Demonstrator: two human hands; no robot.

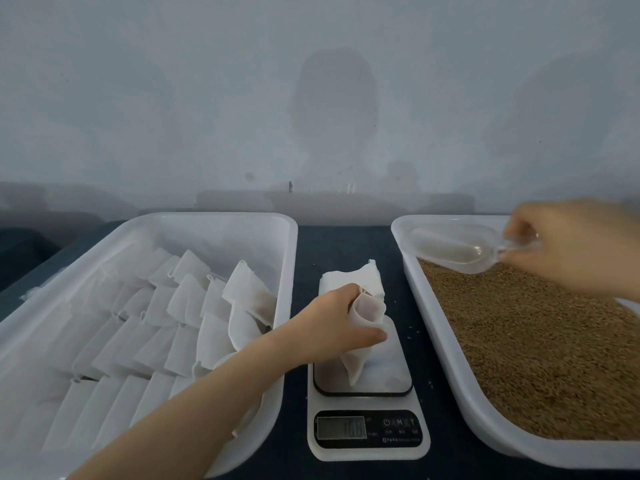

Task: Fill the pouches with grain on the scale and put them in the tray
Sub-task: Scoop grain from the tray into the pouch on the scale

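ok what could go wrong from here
1. The pouch mouth, held open by the left hand, looks narrow beside the scoop in the right hand: grain may spill, as stray grains on the table hint.
2. The left hand gripping the pouch on the scale may skew the reading.

right hand (575, 244) blurred, scale display (341, 427) unreadable
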